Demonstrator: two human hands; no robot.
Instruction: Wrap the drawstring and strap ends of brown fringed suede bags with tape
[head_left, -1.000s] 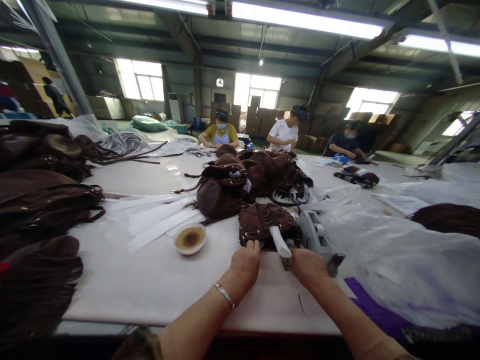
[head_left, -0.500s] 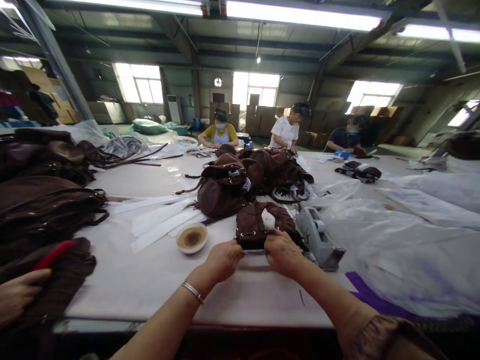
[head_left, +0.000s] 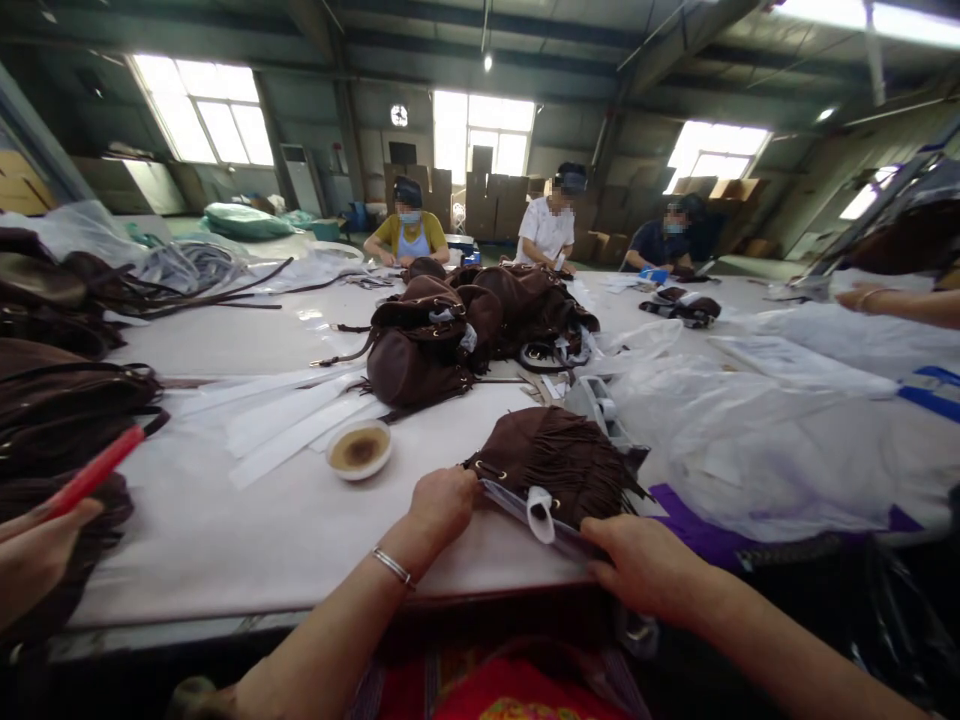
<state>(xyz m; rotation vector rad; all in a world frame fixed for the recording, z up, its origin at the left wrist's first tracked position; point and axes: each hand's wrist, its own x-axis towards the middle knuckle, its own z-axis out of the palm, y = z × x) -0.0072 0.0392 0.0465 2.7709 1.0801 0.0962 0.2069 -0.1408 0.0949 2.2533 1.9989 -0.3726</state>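
A dark brown fringed bag [head_left: 559, 450] lies tilted on the white table in front of me, its eyeleted opening edge facing me. My left hand [head_left: 442, 505] is closed on the left corner of that edge. At the right end of the edge, my right hand [head_left: 637, 555] pinches the bag between thumb and fingers. A pale strip [head_left: 510, 500] runs along the opening between both hands. White rolled paper [head_left: 540, 512] pokes out of the opening. Just behind the bag stands a grey tape dispenser [head_left: 596, 400], partly hidden.
A bowl of brownish liquid [head_left: 358, 448] sits left of my hands, near white paper strips [head_left: 292, 425]. Brown bags [head_left: 442, 340] are heaped mid-table. Another person's hand [head_left: 52, 560] holds a red tool [head_left: 97, 470] at left. Clear plastic sheeting [head_left: 735, 420] covers the right; co-workers [head_left: 409, 235] sit opposite.
The bag has turned and come nearer the table's front edge, its fringe now showing more. My right hand has moved right and down, farther from my left. The view has shifted.
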